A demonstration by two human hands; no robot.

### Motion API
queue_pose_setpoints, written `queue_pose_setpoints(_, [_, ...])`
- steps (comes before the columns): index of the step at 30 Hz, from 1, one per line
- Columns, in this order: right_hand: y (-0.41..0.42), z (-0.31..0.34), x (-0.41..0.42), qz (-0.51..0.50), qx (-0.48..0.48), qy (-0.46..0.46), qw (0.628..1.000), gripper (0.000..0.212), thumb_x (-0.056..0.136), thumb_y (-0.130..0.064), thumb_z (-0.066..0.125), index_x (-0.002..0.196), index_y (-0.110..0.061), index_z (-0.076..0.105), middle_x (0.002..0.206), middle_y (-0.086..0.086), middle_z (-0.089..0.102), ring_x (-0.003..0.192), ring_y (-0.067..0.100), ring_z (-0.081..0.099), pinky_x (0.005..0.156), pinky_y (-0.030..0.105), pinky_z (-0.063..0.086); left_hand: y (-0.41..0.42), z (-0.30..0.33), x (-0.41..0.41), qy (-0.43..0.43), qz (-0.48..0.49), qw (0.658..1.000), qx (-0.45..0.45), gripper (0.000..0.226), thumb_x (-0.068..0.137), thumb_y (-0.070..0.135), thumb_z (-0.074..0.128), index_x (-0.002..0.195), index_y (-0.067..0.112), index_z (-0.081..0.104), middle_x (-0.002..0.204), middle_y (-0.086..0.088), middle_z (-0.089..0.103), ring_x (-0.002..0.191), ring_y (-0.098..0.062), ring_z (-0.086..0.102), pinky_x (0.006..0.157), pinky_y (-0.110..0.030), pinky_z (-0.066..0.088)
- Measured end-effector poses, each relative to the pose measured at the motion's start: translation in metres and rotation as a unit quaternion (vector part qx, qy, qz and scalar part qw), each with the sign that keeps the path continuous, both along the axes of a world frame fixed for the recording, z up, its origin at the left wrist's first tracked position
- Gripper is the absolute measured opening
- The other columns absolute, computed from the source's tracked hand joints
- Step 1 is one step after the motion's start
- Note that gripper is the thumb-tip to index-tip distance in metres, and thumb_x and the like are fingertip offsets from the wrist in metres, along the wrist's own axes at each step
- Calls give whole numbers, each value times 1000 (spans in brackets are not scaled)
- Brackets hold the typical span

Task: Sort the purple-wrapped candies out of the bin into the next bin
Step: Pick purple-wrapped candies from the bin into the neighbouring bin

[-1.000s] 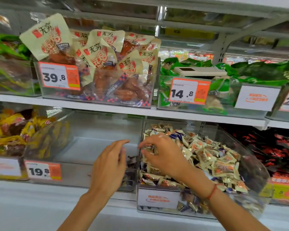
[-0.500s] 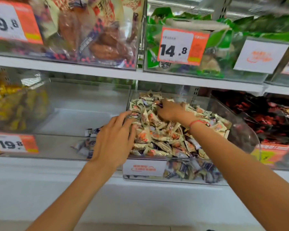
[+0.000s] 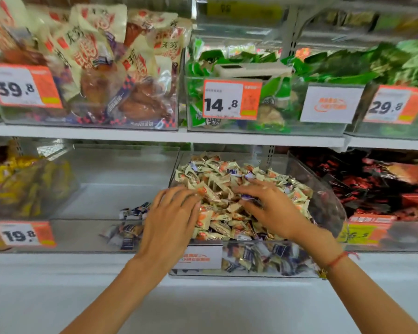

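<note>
A clear bin point(image 3: 323, 259) on the lower shelf holds a heap of cream-and-orange candies point(image 3: 217, 213) with purple-wrapped ones point(image 3: 234, 171) mixed in. My right hand point(image 3: 273, 210) lies on the middle of the heap, its thumb and fingers pinching a purple-wrapped candy point(image 3: 249, 197). My left hand point(image 3: 171, 218) rests with fingers spread on the heap's left edge, over the wall between the two bins. The clear bin to the left point(image 3: 87, 235) holds a few purple-wrapped candies point(image 3: 133, 213) near its right front corner.
A bin of yellow packs point(image 3: 22, 186) stands at far left and a bin of red-and-black packs point(image 3: 384, 184) at right. The shelf above point(image 3: 155, 136) carries bins of chicken snacks point(image 3: 101, 75) and green packs point(image 3: 263, 92), with orange price tags on the fronts.
My right hand has drawn back from the far part of the heap to its middle, now with a purple candy under its fingers. My left hand has slid right onto the heap. The view tilted up.
</note>
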State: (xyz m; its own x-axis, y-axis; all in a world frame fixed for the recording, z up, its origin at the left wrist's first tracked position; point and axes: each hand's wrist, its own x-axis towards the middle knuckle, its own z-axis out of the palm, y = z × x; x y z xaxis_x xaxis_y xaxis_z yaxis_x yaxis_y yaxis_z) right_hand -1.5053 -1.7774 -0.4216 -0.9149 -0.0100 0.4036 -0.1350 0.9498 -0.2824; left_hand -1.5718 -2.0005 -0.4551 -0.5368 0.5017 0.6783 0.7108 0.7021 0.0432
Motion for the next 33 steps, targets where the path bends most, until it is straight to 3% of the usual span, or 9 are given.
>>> queue_pose_setpoints(4, [1, -6, 4, -20, 34, 27, 999, 35, 94, -32, 58, 129, -31, 59, 132, -14, 59, 135, 15, 40, 111, 42, 35, 4, 21, -7, -37, -19, 998, 56, 29, 100, 27, 42, 112, 22, 68, 109, 8, 67, 101, -11, 57, 83, -23, 37])
queue_pose_setpoints(7, [0, -8, 1, -24, 35, 38, 998, 34, 95, -33, 57, 129, -31, 59, 131, -17, 58, 134, 14, 38, 110, 39, 35, 21, 43, -32, -97, -13, 991, 91, 26, 99, 22, 46, 119, 21, 64, 113, 6, 65, 102, -12, 55, 75, -23, 39])
queue_pose_setpoints(12, [0, -9, -2, -22, 21, 36, 999, 35, 97, -36, 53, 132, -35, 56, 134, -21, 54, 136, 8, 32, 112, 34, 30, 58, 59, -73, -172, 74, 982, 30, 26, 101, 22, 42, 115, 16, 63, 111, -8, 63, 107, -25, 57, 81, -40, 52])
queue_pose_setpoints(16, [1, -9, -3, -16, 12, 36, 999, 36, 97, -37, 52, 133, -36, 54, 135, -24, 51, 136, 5, 28, 114, 34, 28, 75, 55, -79, -217, 156, 955, -132, 35, 100, 36, 42, 123, 19, 60, 127, -9, 57, 130, -25, 40, 100, -39, 43])
queue_pose_setpoints(20, [4, -11, -3, -15, 2, 32, 999, 34, 97, -36, 53, 131, -34, 57, 134, -22, 53, 135, 6, 30, 113, 36, 29, 68, 60, -78, -182, 132, 965, -136, 31, 93, 38, 58, 122, 32, 61, 131, -6, 55, 130, -21, 41, 101, -34, 37])
queue_pose_setpoints(25, [4, -12, -6, -10, -47, 33, 998, 31, 96, -37, 54, 127, -34, 59, 135, -18, 53, 135, 8, 32, 114, 40, 27, 52, 54, -64, -175, 32, 984, 17, 32, 93, 38, 56, 123, 28, 62, 121, 0, 63, 120, -17, 45, 99, -33, 33])
queue_pose_setpoints(28, [-1, -10, -7, -43, -19, 106, 993, 28, 94, -36, 59, 121, -34, 65, 137, -9, 50, 131, 17, 36, 111, 40, 26, 39, 54, -39, -154, -41, 981, 111, 30, 93, 39, 56, 121, 28, 64, 121, 12, 62, 118, -9, 45, 95, -28, 34])
queue_pose_setpoints(31, [-15, 0, -5, -40, -17, 184, 982, 29, 92, -29, 63, 120, -27, 67, 109, -10, 57, 99, 11, 53, 84, 27, 42, 13, 55, -11, -156, -43, 964, 213, 23, 93, 39, 56, 113, 35, 65, 100, 20, 63, 90, 2, 52, 72, -12, 39])
queue_pose_setpoints(33, [-33, 7, -5, 6, -84, 180, 980, 29, 92, -29, 62, 121, -26, 66, 87, -20, 52, 74, 7, 54, 63, 13, 39, -11, 55, -5, -144, -25, 951, 273, 17, 92, 40, 57, 106, 38, 66, 88, 21, 63, 78, 2, 55, 62, -14, 41])
